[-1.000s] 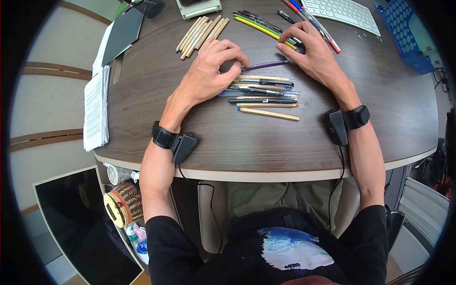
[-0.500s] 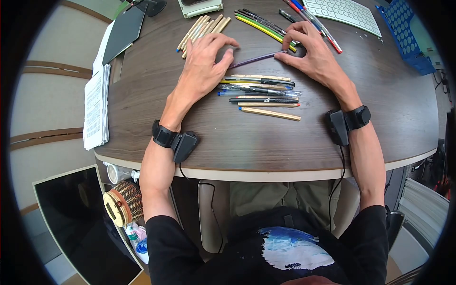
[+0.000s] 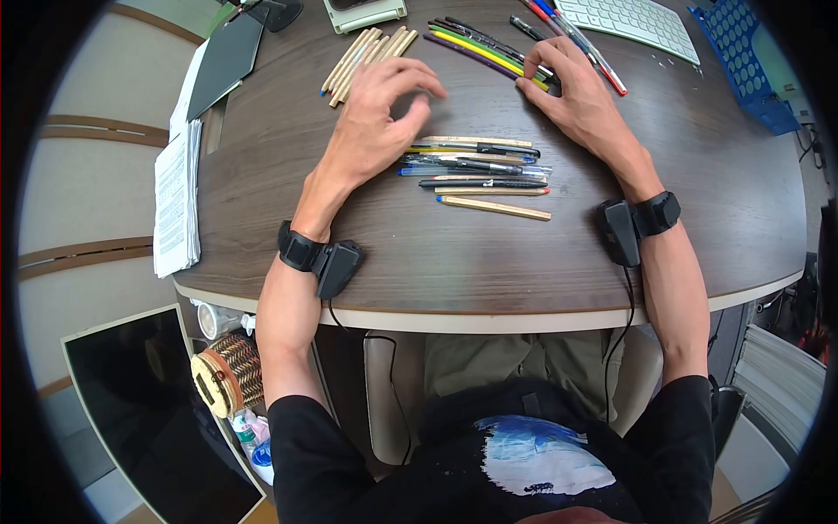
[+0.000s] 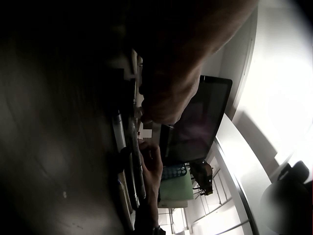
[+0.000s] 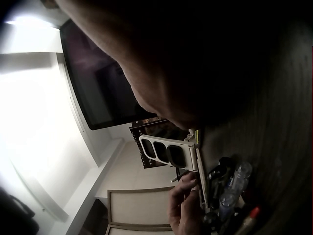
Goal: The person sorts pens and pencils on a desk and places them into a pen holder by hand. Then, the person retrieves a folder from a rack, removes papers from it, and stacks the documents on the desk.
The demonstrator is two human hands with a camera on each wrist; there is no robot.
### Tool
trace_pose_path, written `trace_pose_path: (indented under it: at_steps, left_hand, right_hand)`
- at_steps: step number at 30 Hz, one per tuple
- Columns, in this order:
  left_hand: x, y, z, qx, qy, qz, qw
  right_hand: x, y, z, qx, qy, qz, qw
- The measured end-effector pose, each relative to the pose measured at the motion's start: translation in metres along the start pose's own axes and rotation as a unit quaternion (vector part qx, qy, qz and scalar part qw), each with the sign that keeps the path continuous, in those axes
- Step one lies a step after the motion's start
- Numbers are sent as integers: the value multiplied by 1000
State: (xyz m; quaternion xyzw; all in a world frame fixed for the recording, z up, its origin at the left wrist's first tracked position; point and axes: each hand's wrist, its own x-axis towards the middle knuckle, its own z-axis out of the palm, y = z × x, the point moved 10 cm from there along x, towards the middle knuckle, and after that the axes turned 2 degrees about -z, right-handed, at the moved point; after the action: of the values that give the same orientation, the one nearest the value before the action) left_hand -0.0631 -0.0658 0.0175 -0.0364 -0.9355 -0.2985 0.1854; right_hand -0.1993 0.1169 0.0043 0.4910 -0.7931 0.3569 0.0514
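In the head view a purple pencil (image 3: pixel 470 54) lies slanted along a yellow pencil (image 3: pixel 489 55), beside green and dark ones. My right hand (image 3: pixel 567 83) pinches its near end between thumb and index finger. My left hand (image 3: pixel 380 118) hovers in a loose curve with nothing between thumb and fingers, slightly blurred. Right of it and nearer me is a row of pens and wooden pencils, among them a black pen (image 3: pixel 483 184) and a blue-tipped pencil (image 3: pixel 493 209). Several wooden pencils (image 3: pixel 353 65) lie in a bundle beyond my left hand.
Red and blue pens (image 3: pixel 594 54) lie just beyond my right hand. A white keyboard (image 3: pixel 628 26) and a blue perforated holder (image 3: pixel 746 65) stand at the far right. Stacked papers (image 3: pixel 179 205) and a dark folder (image 3: pixel 229 65) line the left edge. A white stand (image 3: pixel 367 16) is at the back.
The purple pencil has passed from my left hand to my right and now lies beside the yellow one. My left hand let go and drew back leftward, then shifted slightly.
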Motion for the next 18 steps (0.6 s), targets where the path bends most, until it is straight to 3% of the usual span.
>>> trace_pose_path:
  at_steps: [1, 4, 18]
  left_hand:
    - [-1, 2, 0, 0, 0, 0, 1000]
    - [-4, 18, 21, -26, -104, 55, 993]
    - [-5, 14, 22, -11, -107, 42, 993]
  right_hand:
    - [0, 0, 0, 2, -4, 4, 1000]
    - [0, -3, 1, -1, 6, -18, 1000]
    - [0, -2, 0, -3, 13, -28, 1000]
